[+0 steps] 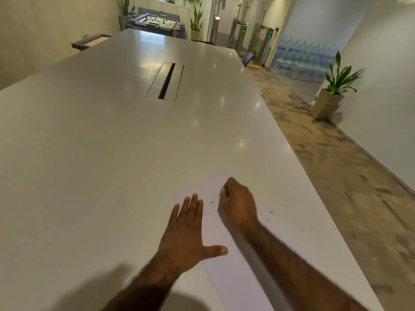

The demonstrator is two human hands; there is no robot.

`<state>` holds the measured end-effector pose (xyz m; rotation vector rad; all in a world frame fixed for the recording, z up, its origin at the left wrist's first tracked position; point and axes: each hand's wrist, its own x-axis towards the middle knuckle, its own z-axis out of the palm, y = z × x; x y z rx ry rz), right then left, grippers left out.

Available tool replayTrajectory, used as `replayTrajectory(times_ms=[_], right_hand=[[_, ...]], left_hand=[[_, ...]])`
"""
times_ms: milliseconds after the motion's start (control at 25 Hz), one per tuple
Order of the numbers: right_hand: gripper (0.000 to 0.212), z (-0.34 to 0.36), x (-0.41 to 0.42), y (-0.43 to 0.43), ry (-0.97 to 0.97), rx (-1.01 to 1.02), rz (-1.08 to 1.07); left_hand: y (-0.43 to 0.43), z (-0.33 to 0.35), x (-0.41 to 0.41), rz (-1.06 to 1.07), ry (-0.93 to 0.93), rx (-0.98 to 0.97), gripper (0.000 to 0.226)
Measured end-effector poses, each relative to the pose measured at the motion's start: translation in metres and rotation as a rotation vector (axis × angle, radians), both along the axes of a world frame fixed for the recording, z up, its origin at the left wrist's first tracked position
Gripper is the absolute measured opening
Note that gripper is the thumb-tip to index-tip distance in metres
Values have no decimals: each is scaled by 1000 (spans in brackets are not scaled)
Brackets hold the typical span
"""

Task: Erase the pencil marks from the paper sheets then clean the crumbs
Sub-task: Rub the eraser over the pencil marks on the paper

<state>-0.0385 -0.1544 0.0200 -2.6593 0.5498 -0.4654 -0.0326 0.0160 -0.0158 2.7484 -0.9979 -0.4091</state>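
Looking down from the head camera, we have the paper sheet [235, 279] lying at the near right part of a long pale table [112, 153], close to its right edge and turned at an angle. The left hand [188, 230] is flat on it, palm down, fingers straight and close together, thumb stuck out wide to the right, and it sits across the sheet's left edge, so part of the palm is on the table top. The right hand [238, 203] is just beside it, further up the sheet, balled up with the fingers curled tight and the knuckles on top; at the fingertips there is a small pale sliver, which looks like an eraser [222, 190] pinched against the paper (it's blurred, so only the tip shows). Between the two hands lies a short dark fleck [213, 202], and more dark specks [271, 213] are scattered on the sheet to the right of the wrist; crumbs or pencil strokes, I cannot tell.
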Motion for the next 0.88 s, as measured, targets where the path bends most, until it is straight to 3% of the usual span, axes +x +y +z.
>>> replayTrajectory(times_ms=[120,320,440,560,760,880], right_hand=[[18,-24,-24,30,-3,-75,160],[10,6,15,-32,71,-39,-61],[17,-7,0,5,-45,44,15],[18,-23,-13,17,-25,22,94],[17,3,20,-38,4,73,-152],[18,-16,-4,9,-71,106,4]], left_hand=[[0,-4,2,-9,-41,14,130],[0,-1,1,12,-2,32,137],[-1,-3,1,7,-17,14,134],[0,-6,2,-1,-27,-17,135],[0,-6,3,12,-20,-19,143],[-1,-9,2,11,-23,-28,134]])
